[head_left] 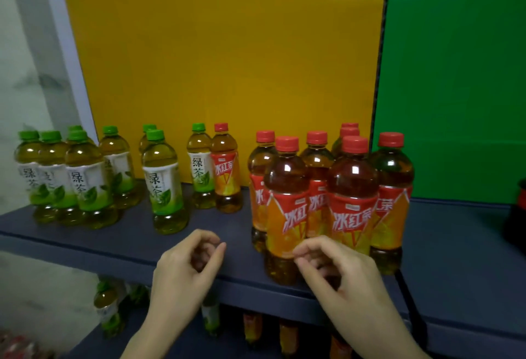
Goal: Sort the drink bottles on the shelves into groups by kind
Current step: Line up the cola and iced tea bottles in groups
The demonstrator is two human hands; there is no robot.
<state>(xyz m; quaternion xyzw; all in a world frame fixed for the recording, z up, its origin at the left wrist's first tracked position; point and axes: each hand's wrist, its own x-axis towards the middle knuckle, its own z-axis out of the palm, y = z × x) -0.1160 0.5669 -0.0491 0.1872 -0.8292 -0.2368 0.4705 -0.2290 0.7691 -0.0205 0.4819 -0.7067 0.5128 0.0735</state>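
Observation:
On the dark blue shelf (136, 240) several green-capped green tea bottles (85, 179) stand at the left, one more (163, 182) nearer the middle. A green tea bottle (200, 166) and a red-capped iced tea bottle (226, 169) stand side by side at the back. Several red-capped iced tea bottles (353, 202) cluster at the right. My left hand (187, 270) hovers over the shelf's front edge, fingers loosely curled, holding nothing. My right hand (336, 273) is in front of the nearest iced tea bottle (286, 205), fingers loosely curled; whether it touches the bottle I cannot tell.
A yellow back panel (227, 60) and a green one (455, 74) stand behind the shelf. A dark bottle (519, 213) shows at the right edge. More green tea bottles (109, 309) and iced tea bottles (287, 336) stand on the lower shelf.

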